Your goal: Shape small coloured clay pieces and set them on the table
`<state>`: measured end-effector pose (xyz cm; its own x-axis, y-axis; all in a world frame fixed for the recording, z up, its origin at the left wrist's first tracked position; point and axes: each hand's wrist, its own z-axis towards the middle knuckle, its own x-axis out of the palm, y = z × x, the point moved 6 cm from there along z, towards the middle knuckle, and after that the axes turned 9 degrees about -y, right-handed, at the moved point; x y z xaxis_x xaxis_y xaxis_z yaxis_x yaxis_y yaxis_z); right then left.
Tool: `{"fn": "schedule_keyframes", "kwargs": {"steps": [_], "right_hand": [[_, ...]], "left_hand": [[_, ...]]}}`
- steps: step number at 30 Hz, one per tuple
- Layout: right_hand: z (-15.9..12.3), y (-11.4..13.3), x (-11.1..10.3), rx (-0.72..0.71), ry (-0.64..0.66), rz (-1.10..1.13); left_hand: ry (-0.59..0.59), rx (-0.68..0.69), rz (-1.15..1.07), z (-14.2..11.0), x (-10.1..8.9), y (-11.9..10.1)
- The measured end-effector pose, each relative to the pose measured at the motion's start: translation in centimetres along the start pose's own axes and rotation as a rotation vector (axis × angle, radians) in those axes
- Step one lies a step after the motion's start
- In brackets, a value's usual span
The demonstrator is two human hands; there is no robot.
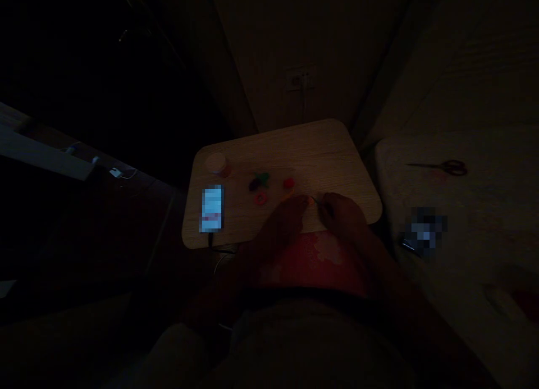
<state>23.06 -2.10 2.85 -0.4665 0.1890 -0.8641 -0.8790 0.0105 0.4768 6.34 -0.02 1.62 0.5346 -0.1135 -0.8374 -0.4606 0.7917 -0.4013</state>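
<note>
In dim light, my left hand [293, 210] rests at the table's near edge, fingers closed at a small soft-looking orange piece [311, 200]. My right hand [340, 210] is closed around a thin dark pointed tool [316, 201], whose tip meets the orange piece. Just beyond my left hand lie a round red lump [288, 183] and a yellowish strip [288, 195]. Farther left are a green piece [263, 179], a dark purple piece [254, 184] and an orange-red ring [260, 198]. The tool's exact kind is too dark to make out.
The small wooden table [303, 145] also carries a lidded tub [218, 164] and a lit phone [211, 209] with a cable. A pale surface to the right holds scissors [450, 167] and a blurred-out device [423, 234]. A wall socket [301, 78] sits behind.
</note>
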Motion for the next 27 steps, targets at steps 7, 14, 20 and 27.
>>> {"fn": "schedule_keyframes", "kwargs": {"steps": [7, 14, 20, 27], "right_hand": [[-1.9, 1.7, 0.7, 0.124, -0.084, 0.007], [-1.9, 2.4, 1.6, 0.038, -0.071, 0.071], [-1.3, 1.4, 1.6, -0.004, -0.028, 0.251], [-1.5, 1.3, 1.1, 0.070, -0.071, 0.183]], "left_hand": [[0.017, 0.011, -0.024, -0.8, 0.0, 0.0], [0.096, -0.027, -0.087, -0.6, -0.2, -0.2], [0.098, -0.003, -0.094, -0.4, -0.7, -0.4], [0.066, 0.041, -0.082, -0.8, -0.1, 0.0]]}}
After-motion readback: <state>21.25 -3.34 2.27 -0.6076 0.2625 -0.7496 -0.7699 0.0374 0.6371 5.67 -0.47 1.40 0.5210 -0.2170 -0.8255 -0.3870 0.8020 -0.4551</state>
